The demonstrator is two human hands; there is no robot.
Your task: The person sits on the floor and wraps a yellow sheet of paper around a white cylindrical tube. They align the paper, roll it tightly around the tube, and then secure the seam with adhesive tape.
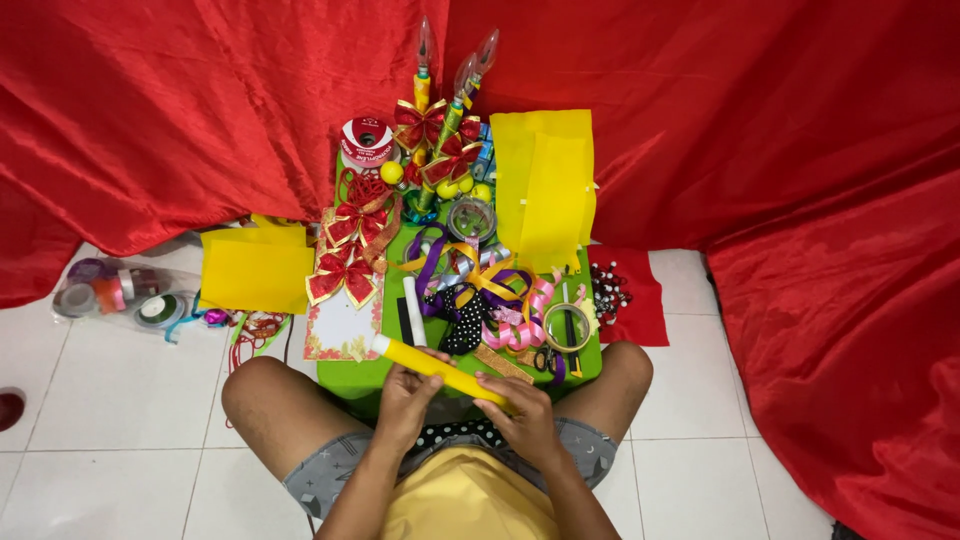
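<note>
Yellow tube held slantwise between left hand, right hand.

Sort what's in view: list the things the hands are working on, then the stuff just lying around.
In hand:
left hand and right hand, both gripping the yellow-wrapped stick

Lying about:
red bows
tape ring
polka-dot ribbon
yellow sheets
ribbon spool
green table
red cloth
</note>
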